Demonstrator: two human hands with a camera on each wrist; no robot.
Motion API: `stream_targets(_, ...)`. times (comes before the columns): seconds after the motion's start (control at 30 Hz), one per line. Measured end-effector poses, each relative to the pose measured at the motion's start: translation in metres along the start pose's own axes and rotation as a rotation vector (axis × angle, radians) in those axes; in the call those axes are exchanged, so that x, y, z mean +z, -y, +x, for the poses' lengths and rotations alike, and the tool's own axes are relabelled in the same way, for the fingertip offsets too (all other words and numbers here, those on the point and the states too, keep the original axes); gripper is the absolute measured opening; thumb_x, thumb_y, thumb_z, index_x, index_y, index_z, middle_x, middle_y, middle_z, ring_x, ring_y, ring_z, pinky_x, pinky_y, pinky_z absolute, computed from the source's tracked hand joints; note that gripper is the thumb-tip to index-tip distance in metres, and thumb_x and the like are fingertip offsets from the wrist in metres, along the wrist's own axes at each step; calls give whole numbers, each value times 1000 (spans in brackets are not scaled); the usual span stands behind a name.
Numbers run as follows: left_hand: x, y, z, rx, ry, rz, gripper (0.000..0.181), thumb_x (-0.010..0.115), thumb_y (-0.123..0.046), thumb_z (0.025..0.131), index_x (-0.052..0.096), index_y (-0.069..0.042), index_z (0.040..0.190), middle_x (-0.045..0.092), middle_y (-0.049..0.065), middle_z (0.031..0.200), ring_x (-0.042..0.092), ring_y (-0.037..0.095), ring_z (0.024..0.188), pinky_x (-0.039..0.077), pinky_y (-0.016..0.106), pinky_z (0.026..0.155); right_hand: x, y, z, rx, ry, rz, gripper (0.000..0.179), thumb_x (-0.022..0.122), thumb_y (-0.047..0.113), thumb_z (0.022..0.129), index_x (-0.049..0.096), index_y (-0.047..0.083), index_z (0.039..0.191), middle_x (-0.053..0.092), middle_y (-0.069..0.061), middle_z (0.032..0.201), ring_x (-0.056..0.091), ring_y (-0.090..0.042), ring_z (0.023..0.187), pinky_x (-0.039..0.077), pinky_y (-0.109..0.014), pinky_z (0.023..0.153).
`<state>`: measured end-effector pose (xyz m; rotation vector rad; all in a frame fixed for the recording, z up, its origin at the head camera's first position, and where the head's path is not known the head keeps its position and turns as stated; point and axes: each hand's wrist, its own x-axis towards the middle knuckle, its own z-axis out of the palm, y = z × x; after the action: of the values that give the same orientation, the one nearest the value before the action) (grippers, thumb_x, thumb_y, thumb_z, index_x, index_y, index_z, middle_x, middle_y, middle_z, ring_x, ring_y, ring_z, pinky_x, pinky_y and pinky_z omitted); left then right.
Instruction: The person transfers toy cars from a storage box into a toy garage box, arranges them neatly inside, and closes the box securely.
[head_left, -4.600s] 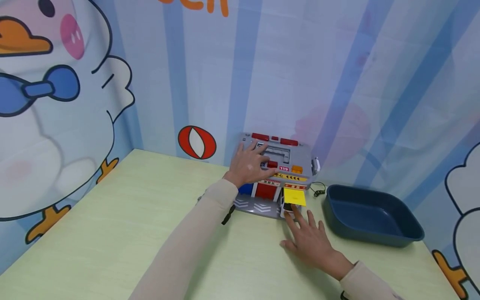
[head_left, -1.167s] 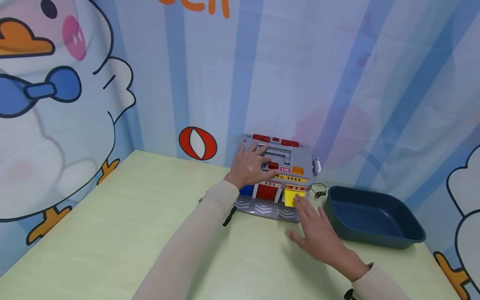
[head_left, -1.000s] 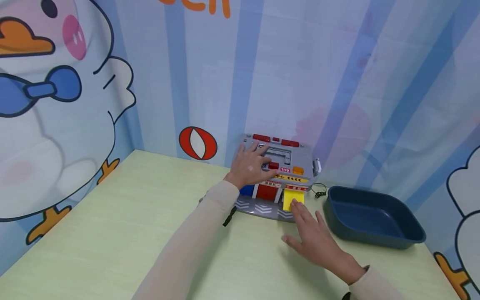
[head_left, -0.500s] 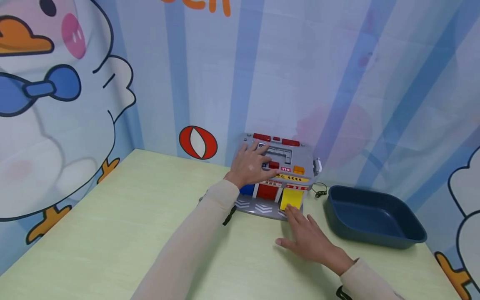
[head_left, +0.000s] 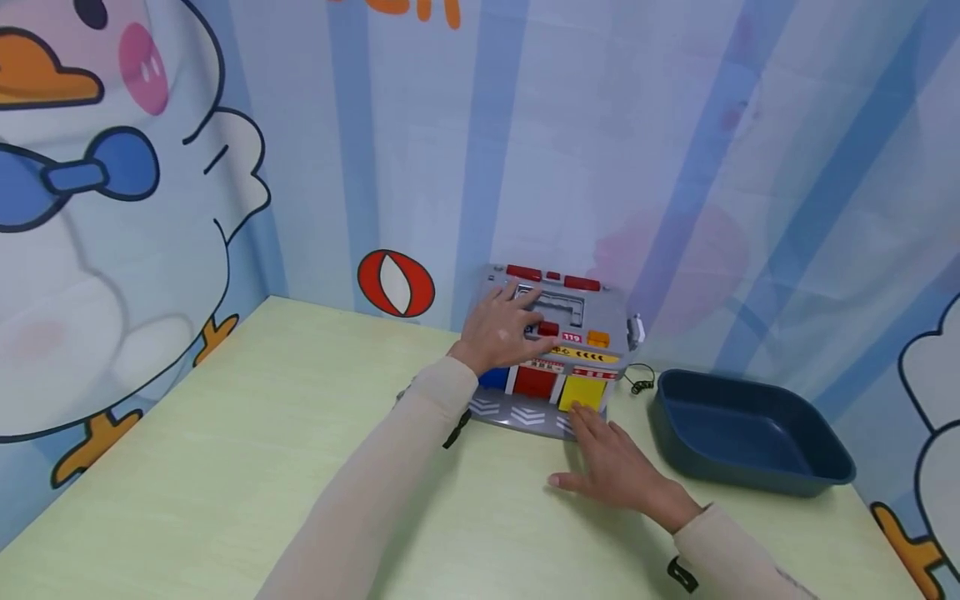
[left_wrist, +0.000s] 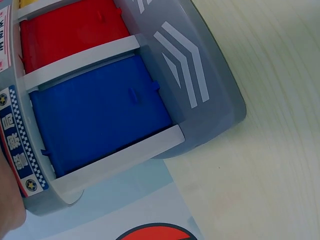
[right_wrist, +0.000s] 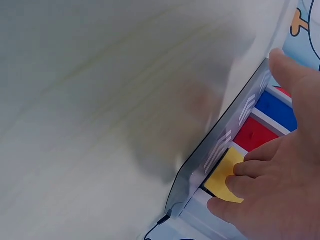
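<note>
A grey toy rescue station stands at the back of the table against the backdrop. My left hand rests on its roof with the fingers spread. Along the front are a blue door, a red door and a yellow door. The fingertips of my right hand touch the lower part of the yellow door, fingers extended and thumb held away. In the right wrist view those fingers lie over part of the yellow door. What is behind the doors is hidden.
A dark blue plastic basin stands to the right of the station. A thin black coiled cord lies between them. The pale table meets a printed cartoon backdrop behind and at the sides.
Earlier the yellow door was raised over a small white toy vehicle; now it hangs down and the vehicle is out of sight. My right hand has followed the door's lower edge; my left has stayed.
</note>
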<state>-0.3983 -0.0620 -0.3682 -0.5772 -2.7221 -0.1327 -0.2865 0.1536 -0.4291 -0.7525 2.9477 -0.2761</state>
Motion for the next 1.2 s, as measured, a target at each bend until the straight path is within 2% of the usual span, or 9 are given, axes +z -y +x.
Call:
stream_targets(0.1,0,1,0,1,6,3,62,47,-71,92,63,-30,136,38,-3,161,27,31,153,24,48,124,-1,-1,1,2,24,14,102,69,60,85,27,0,156,20,-19,166,21,-40,152,23,-65,119)
stream_targets(0.4,1,3,-2,3,13,13,61,46,-69,93,63,-30,136,37,-3,162,27,30,153,28,48,123,-7,-7,8,-14,95,61,88,60,51,96,22,0,157,16,-20,167,17,-41,153,15,-70,118)
stream_targets(0.77,0,2,0,7,6,20,62,45,-69,93,63,-29,136,38,-3,161,28,30,153,28,48,123,-15,-9,10,-7,138,70,85,56,50,98,22,1,158,17,-20,166,18,-42,153,13,-70,119)
stream_targets(1.2,0,3,0,27,-8,12,61,46,-68,93,65,-27,134,39,-2,160,30,31,152,28,47,123,-16,-10,11,-11,146,84,84,55,50,99,22,1,158,16,-21,166,17,-42,153,12,-70,119)
